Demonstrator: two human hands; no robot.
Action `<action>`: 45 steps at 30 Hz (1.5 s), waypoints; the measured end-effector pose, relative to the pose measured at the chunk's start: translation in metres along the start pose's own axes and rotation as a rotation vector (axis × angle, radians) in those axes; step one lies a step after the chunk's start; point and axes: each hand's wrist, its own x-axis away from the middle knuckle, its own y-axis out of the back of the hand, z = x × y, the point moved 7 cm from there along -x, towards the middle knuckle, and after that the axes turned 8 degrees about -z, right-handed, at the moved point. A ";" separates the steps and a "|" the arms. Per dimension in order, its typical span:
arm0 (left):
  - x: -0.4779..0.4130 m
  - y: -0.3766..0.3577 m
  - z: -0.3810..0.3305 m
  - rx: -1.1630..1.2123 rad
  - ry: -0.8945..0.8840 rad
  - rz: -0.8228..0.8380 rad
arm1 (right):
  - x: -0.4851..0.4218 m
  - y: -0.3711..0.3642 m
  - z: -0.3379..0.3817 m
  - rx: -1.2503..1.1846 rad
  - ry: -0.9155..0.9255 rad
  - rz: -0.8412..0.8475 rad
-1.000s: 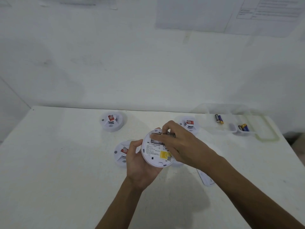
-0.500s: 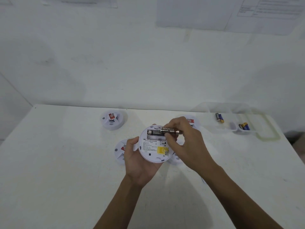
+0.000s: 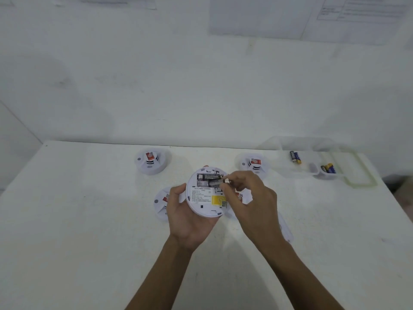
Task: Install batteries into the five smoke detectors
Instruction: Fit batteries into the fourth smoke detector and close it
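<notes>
My left hand (image 3: 186, 217) holds a white round smoke detector (image 3: 204, 198) above the table, back side up, with a yellow sticker and an open battery bay. One dark battery (image 3: 206, 176) lies in the upper slot. My right hand (image 3: 250, 198) pinches a second battery (image 3: 218, 182) by its right end, its left part resting at the lower slot. Other detectors sit face up on the table: one at the back left (image 3: 150, 161), one at the back right (image 3: 253, 164), one behind my left hand (image 3: 160, 203), one mostly hidden behind my right hand (image 3: 242, 196).
A clear plastic tray (image 3: 312, 173) at the back right holds two loose batteries (image 3: 295, 156) and a couple more (image 3: 328, 168) in a small cup. A flat white cover (image 3: 286, 229) lies on the white table (image 3: 89, 231) right of my right wrist. A wall stands close behind.
The first battery now lies seated in the upper slot. My right hand has brought a second battery down to the lower slot. The detector has stayed in my left hand.
</notes>
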 end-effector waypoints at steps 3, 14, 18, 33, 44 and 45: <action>0.000 -0.003 -0.002 0.014 -0.019 0.019 | 0.004 0.000 0.001 0.040 0.064 -0.082; -0.001 0.004 0.007 0.083 0.095 0.017 | 0.020 -0.009 -0.009 -0.026 -0.065 -0.206; 0.000 0.002 0.002 -0.004 0.025 -0.024 | 0.023 -0.011 -0.011 -0.093 -0.098 -0.192; -0.003 0.010 0.001 0.043 0.060 -0.056 | 0.026 -0.010 0.002 0.116 0.175 -0.031; 0.000 0.013 0.001 0.067 0.090 -0.015 | 0.042 0.028 -0.134 0.625 -0.433 0.262; 0.001 0.013 0.000 0.063 0.090 -0.020 | 0.050 0.029 -0.149 0.709 -0.474 0.334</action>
